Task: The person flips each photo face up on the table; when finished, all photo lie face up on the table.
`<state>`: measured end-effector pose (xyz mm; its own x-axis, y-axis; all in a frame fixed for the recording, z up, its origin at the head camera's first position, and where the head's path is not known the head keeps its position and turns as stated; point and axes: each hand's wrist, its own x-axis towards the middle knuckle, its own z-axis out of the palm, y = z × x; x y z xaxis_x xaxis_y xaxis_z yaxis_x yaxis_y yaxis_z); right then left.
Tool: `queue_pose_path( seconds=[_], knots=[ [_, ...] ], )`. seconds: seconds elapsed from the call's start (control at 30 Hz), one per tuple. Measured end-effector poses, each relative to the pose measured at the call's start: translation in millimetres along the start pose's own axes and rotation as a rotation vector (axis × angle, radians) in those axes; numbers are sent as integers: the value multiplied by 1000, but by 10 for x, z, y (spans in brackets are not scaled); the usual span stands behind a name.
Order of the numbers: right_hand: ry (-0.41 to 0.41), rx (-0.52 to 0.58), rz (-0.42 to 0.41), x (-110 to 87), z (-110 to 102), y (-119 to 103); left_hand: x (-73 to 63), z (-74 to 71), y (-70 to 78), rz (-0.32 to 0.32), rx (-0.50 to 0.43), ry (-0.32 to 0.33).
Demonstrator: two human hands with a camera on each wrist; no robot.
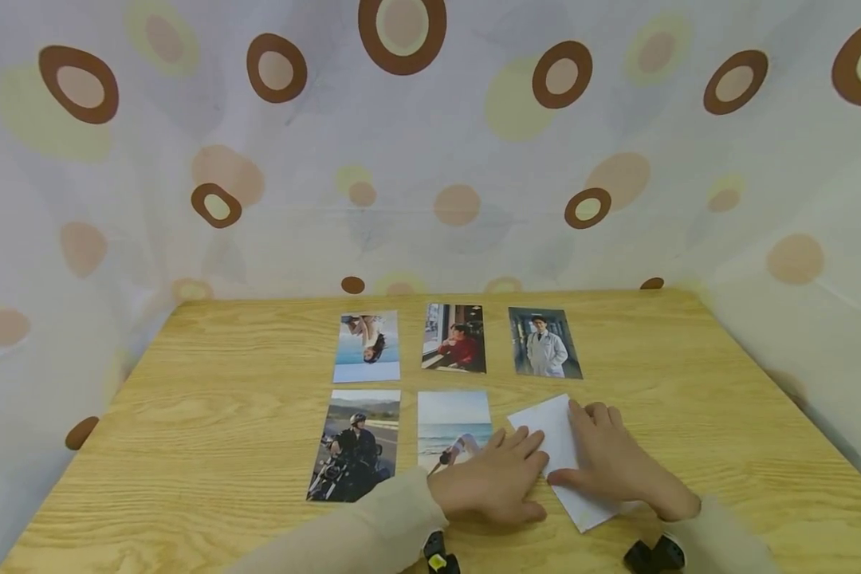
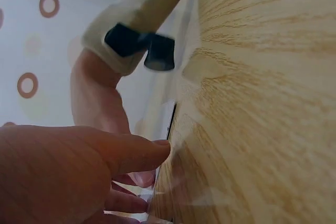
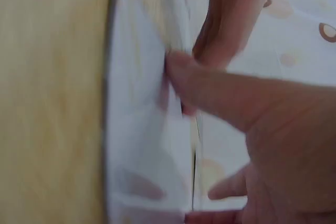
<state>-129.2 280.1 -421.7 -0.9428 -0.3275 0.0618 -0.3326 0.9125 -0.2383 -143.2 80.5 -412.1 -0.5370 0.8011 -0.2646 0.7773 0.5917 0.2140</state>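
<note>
A white rectangular card [image 1: 558,430], perhaps a photo's blank back, sits slanted near the front of the wooden table. Across it reaches my right hand [image 1: 610,454], thumb by the left edge and fingers bent at the right edge, holding it. In the right wrist view the thumb lies over the shiny white card [image 3: 139,129]; blur hides the exact contact. My left hand [image 1: 491,478] is spread palm down, fingertips at the card's left edge. Its forearm and hand cover the lower part of a beach photo [image 1: 454,410].
Left of it lies a motorcyclist photo [image 1: 359,446]. Behind are a photo of an upside-down figure by water [image 1: 367,347], a red-sweater photo [image 1: 454,339] and a white-coat photo [image 1: 545,343]. A patterned curtain [image 1: 430,159] closes off the table's back and sides.
</note>
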Motion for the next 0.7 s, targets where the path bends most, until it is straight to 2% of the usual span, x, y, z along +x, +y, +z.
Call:
queue_pose_path(
  seconds=[0.17,0.3,0.4,0.53,0.7],
  knots=[
    [-87,-6,-110,141,-117,184,23,-16,9,-14,36,2],
    [-130,-1,-176,168,-139,228,42,-19,45,-47,44,-2],
    [-119,23,-184,164,-116,219,53,-20,62,-76,35,10],
    [-67,19,-164,160,-106,217,96,-7,68,-91,40,48],
    [-38,20,-138,198,-101,252,206,-13,84,-73,127,82]
  ],
)
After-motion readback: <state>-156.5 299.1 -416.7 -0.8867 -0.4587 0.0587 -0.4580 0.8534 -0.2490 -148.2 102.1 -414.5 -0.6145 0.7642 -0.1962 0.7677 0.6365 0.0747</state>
